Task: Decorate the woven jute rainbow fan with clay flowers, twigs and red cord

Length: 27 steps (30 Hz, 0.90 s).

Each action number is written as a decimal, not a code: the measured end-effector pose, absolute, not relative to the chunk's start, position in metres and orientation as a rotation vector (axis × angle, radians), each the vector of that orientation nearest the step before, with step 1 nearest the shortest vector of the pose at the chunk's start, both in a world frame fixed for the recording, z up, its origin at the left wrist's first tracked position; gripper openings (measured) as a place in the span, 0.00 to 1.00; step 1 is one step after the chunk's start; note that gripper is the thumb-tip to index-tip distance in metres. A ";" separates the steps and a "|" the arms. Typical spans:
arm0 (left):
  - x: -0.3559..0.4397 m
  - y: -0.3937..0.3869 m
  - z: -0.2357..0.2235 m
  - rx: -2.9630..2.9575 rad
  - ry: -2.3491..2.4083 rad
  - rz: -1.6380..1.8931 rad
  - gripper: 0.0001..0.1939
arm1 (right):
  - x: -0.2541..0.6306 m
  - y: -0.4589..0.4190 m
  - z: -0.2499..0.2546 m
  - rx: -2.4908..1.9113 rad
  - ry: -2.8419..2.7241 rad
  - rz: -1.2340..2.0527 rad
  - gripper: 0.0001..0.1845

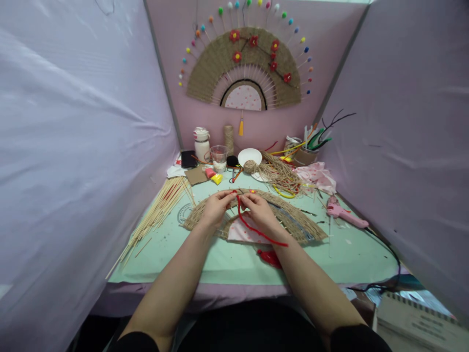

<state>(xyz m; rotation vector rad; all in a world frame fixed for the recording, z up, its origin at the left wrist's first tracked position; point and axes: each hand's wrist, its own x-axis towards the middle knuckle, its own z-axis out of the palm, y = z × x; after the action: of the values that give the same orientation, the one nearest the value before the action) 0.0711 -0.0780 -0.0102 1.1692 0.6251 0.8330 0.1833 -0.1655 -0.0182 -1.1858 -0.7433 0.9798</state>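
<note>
Both hands meet over a woven twine fan (198,211) lying on the pale green table. Between their fingertips is a red pipe cleaner (252,227), its upper end bent near the fingers and its long tail hanging across my right wrist. My left hand (219,205) pinches the bent end. With thumb and forefinger together, my right hand (258,209) grips the stem beside it. A pink dotted half-circle (240,232) forms the fan's lower centre. Below it, a red tassel (269,258) is partly covered by my right forearm.
Thin wooden sticks (161,208) lie at left beside a protractor (185,213). A pink glue gun (346,214) with a black cord rests at right. Twine strands (280,171), a white bowl (249,157) and a cup (219,157) stand behind. A finished fan (212,63) hangs on the back wall.
</note>
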 end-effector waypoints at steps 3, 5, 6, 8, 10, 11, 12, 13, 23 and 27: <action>0.071 -0.081 -0.008 1.116 0.560 0.777 0.15 | 0.181 -0.168 -0.015 -1.152 -0.735 0.964 0.18; 0.070 -0.082 -0.005 1.085 0.533 0.759 0.15 | 0.181 -0.169 -0.012 -1.130 -0.724 0.966 0.17; 0.070 -0.083 -0.004 1.071 0.522 0.750 0.15 | 0.180 -0.169 -0.011 -1.119 -0.718 0.970 0.17; 0.069 -0.083 -0.002 1.046 0.506 0.725 0.15 | 0.181 -0.169 -0.011 -1.097 -0.703 0.986 0.16; 0.068 -0.083 -0.001 1.021 0.497 0.699 0.16 | 0.182 -0.169 -0.011 -1.075 -0.684 1.014 0.17; 0.067 -0.083 0.000 1.008 0.494 0.687 0.16 | 0.183 -0.169 -0.011 -1.066 -0.674 1.032 0.17; 0.067 -0.083 0.001 0.995 0.491 0.676 0.16 | 0.183 -0.168 -0.012 -1.060 -0.664 1.053 0.18; 0.067 -0.083 0.001 0.982 0.488 0.666 0.16 | 0.184 -0.168 -0.013 -1.055 -0.655 1.077 0.18; 0.068 -0.086 -0.004 0.919 0.473 0.570 0.13 | 0.188 -0.167 -0.018 -1.003 -0.625 1.233 0.24; 0.070 -0.085 -0.006 0.942 0.507 0.613 0.13 | 0.186 -0.167 -0.017 -0.995 -0.663 1.234 0.24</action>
<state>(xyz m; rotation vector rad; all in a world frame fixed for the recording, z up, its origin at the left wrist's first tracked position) 0.0700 -0.0846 -0.0059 0.9421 0.5066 0.6129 0.1864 -0.1673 -0.0174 -0.9955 -0.6634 1.2339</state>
